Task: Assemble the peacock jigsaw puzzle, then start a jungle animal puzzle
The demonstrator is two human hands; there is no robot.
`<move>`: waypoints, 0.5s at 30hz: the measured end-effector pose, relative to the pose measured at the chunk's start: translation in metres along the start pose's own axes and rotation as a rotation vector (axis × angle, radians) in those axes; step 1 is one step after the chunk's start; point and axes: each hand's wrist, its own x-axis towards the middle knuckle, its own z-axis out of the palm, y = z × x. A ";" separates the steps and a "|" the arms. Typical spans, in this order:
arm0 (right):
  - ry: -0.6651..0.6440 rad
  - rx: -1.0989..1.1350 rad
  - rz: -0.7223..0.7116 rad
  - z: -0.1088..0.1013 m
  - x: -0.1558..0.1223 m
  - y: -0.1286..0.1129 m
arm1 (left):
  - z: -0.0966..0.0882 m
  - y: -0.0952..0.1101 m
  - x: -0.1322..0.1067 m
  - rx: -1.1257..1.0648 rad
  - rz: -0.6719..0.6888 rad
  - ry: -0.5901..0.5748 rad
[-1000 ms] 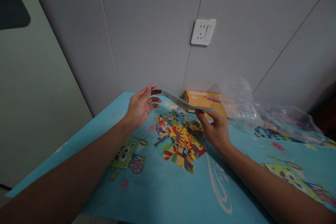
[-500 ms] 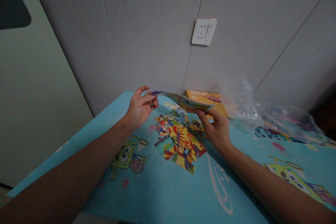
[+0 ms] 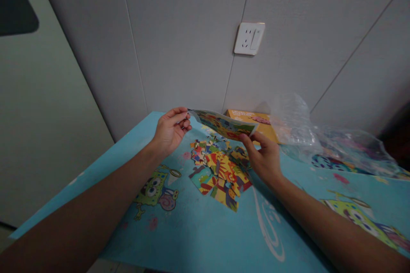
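A thin printed picture sheet (image 3: 221, 124) with a pale border is stretched between my hands above the table. My left hand (image 3: 171, 130) pinches its left corner between thumb and fingers. At the lower right corner, my right hand (image 3: 264, 155) grips the sheet, thumb on the near side. Beneath it lies a loose heap of colourful jigsaw puzzle pieces (image 3: 221, 168), some overlapping. The sheet tilts so that part of its picture faces me, though its details are too small to make out.
The table (image 3: 205, 239) wears a light blue cartoon-printed cover. Behind my right hand an orange box (image 3: 248, 116) rests against the wall. Crumpled clear plastic (image 3: 294, 126) lies right of it, over a colourful printed item (image 3: 336, 164). A socket (image 3: 249, 39) is on the wall.
The sheet has tipped so more of its printed face shows. My left fingers have closed further onto its corner. My right hand stays nearly still, and the puzzle pieces have not moved.
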 end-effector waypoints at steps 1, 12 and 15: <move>0.002 0.000 -0.001 0.000 0.000 0.000 | 0.000 0.000 0.000 0.003 0.000 0.002; -0.002 -0.002 -0.095 -0.001 0.000 0.003 | -0.004 -0.008 0.003 0.367 0.316 0.073; -0.005 0.001 -0.127 -0.001 0.000 0.004 | -0.002 -0.010 0.002 0.419 0.344 0.114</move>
